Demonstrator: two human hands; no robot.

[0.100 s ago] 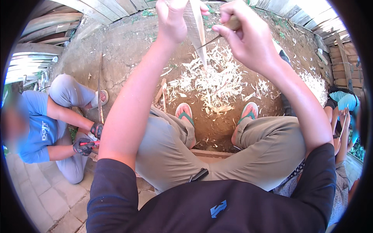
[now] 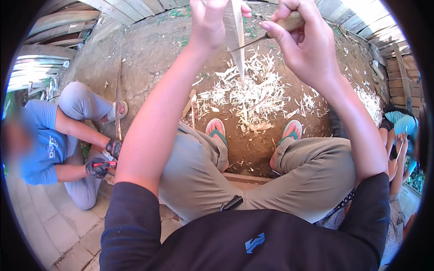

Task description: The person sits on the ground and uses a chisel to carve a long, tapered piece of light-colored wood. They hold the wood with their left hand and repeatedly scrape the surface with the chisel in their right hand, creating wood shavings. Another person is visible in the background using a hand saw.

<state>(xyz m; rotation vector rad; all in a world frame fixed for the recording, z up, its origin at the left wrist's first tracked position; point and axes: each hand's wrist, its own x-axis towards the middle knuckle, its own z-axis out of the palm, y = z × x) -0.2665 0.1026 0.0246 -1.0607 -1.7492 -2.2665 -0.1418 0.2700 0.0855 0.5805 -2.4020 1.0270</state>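
Note:
At the top of the head view, my left hand (image 2: 209, 25) is closed round a long flat piece of wood (image 2: 236, 38) that tapers to a point hanging downward. The upper end of the wood runs out of the picture. To the right, my right hand (image 2: 312, 49) grips the wooden handle (image 2: 290, 21) of a slim knife. Its thin dark blade (image 2: 252, 44) reaches left to the wood, above the pointed end, and appears to touch it. Pale wood shavings (image 2: 253, 95) lie on the dirt ground below my hands.
On the left a person (image 2: 49, 140) in dark gloves crouches, holding a red-handled tool (image 2: 106, 164). Another person (image 2: 400, 131) sits at the far right with a thin stick. Plank walls (image 2: 135, 7) bound the dirt ground. My sandalled feet (image 2: 217, 131) stand before the shavings.
My right hand and the knife have moved rightward, drawing the blade partly away across the wood. My left hand and the wood have shifted slightly right.

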